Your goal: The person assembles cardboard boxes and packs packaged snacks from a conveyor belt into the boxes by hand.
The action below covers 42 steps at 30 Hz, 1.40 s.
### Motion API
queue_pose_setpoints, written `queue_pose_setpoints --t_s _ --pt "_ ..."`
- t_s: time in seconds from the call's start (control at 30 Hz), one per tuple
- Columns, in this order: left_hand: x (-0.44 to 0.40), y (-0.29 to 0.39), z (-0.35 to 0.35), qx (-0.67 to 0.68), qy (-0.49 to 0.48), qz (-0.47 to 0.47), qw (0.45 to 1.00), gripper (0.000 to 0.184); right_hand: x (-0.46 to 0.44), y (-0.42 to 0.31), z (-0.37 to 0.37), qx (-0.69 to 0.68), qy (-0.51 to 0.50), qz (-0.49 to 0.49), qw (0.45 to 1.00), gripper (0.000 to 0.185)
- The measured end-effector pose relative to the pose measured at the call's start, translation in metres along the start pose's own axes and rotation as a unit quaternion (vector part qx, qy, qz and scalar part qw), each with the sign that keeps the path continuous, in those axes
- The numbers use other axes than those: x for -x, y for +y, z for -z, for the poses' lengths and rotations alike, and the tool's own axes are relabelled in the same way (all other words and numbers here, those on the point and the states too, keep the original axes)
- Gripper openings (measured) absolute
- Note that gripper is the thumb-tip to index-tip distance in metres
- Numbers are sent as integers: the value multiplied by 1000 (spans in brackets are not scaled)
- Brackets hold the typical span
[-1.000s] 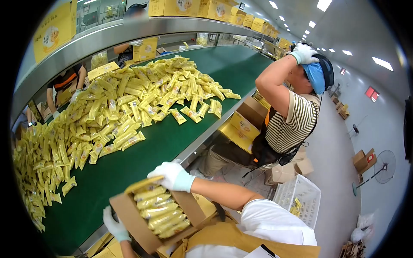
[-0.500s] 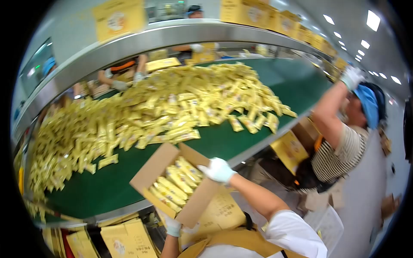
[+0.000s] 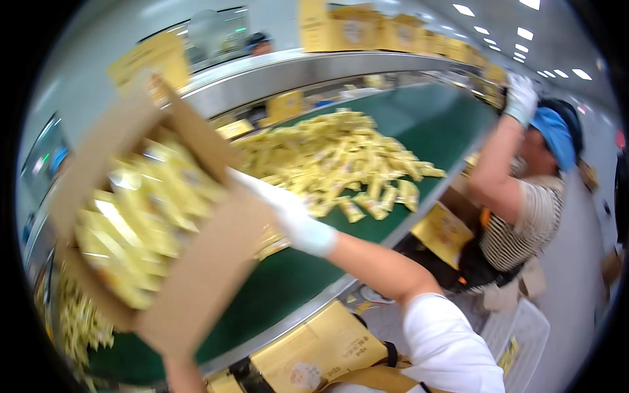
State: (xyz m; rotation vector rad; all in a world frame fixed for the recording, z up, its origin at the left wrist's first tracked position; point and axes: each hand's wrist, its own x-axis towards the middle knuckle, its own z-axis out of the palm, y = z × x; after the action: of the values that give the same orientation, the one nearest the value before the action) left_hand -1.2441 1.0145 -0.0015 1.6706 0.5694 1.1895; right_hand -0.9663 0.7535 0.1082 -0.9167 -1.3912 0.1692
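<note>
An open cardboard box (image 3: 203, 268), filled with rows of yellow packets (image 3: 124, 229), is raised and tilted at the left, close to the camera. My right hand (image 3: 288, 213), in a white glove, grips its right side; motion blurs the fingers. At the box's lower corner my left forearm (image 3: 183, 374) shows, with the hand itself hidden behind the cardboard it supports. Behind the box, a heap of yellow packets (image 3: 327, 150) lies on the green conveyor belt (image 3: 432, 108).
A co-worker (image 3: 524, 196) in a striped shirt stands at the right, one gloved hand raised to the head. Yellow cartons (image 3: 354, 29) line the shelf above the belt. A flat yellow carton (image 3: 321, 347) is below me, and a clear plastic bin (image 3: 524, 340) stands lower right.
Both my hands have lifted the filled box up and left, nearer the camera. The view has shifted, and the box now covers much of the packet heap.
</note>
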Motion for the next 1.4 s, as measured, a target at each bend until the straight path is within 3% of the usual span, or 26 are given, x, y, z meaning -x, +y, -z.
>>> queue_pose_setpoints --t_s 0.03,0.07,0.13,0.17,0.2,0.27,0.33,0.4,0.43,0.53,0.57,0.67,0.8,0.87,0.97,1.0,1.07,1.1,1.13,1.17,1.2,1.27,1.33,1.4 --pt "-49 18 12 -80 24 -66 994 68 -40 -11 -6 -35 -2 10 999 54" --pt "-98 36 23 -168 54 -139 974 68 -86 22 -16 -110 14 138 984 55" --pt "-171 68 31 -334 111 -262 899 67 -164 25 -25 -157 -8 111 981 60" --pt "-203 83 34 -386 133 -303 861 67 -202 29 -35 -165 30 180 969 63" --pt "-228 97 34 -425 148 -337 827 66 -227 24 -31 -68 8 176 982 55" --pt "-268 122 30 -477 162 -389 772 66 -264 43 -42 37 101 174 979 84" --pt "-287 132 22 -486 162 -425 746 65 -277 54 -47 173 126 92 972 92" --pt "-287 139 5 -445 147 -422 776 65 -270 54 -50 269 102 -27 958 91" --pt "-280 142 -5 -365 130 -370 844 65 -266 56 -50 315 89 -85 941 91" --pt "-267 146 -26 -101 78 -188 974 66 -269 100 -51 473 45 54 878 91" --pt "-272 139 -27 -92 83 -244 962 65 -265 103 -52 465 43 56 882 87" --pt "-255 150 -39 -153 119 -167 967 62 -258 97 -53 502 10 21 865 82" --pt "-258 132 -44 -284 191 -196 919 59 -236 104 -45 550 -4 134 824 75" --pt "-230 90 -45 -341 121 -285 888 60 -214 131 -36 508 19 240 827 72" --pt "-150 3 -35 -388 -7 -382 839 63 -104 124 -30 413 -93 163 891 68" --pt "-110 -13 -30 -355 -107 -330 868 62 -62 96 -21 366 -197 71 907 66" --pt "-35 -22 -17 -269 -284 -120 912 62 43 108 -13 272 -241 -11 932 57" --pt "2 -21 -12 -253 -347 -8 903 62 96 110 -8 260 -249 -51 931 54" --pt "44 -56 -4 -244 -301 -105 916 59 145 107 -6 303 -244 -66 919 51" --pt "76 -54 -2 -287 -285 -117 907 52 192 111 -7 281 -213 -130 927 50" --pt "106 -46 -3 -336 -248 -104 902 48 231 108 -10 265 -167 -207 927 48" --pt "155 -53 1 -401 -170 -85 896 43 295 106 -17 351 -167 -289 875 52" --pt "204 -84 5 -411 -110 -61 903 42 323 92 -25 432 -195 -258 842 57" --pt "224 -83 -3 -572 -151 -118 797 43 329 79 -36 476 -200 -255 818 62"
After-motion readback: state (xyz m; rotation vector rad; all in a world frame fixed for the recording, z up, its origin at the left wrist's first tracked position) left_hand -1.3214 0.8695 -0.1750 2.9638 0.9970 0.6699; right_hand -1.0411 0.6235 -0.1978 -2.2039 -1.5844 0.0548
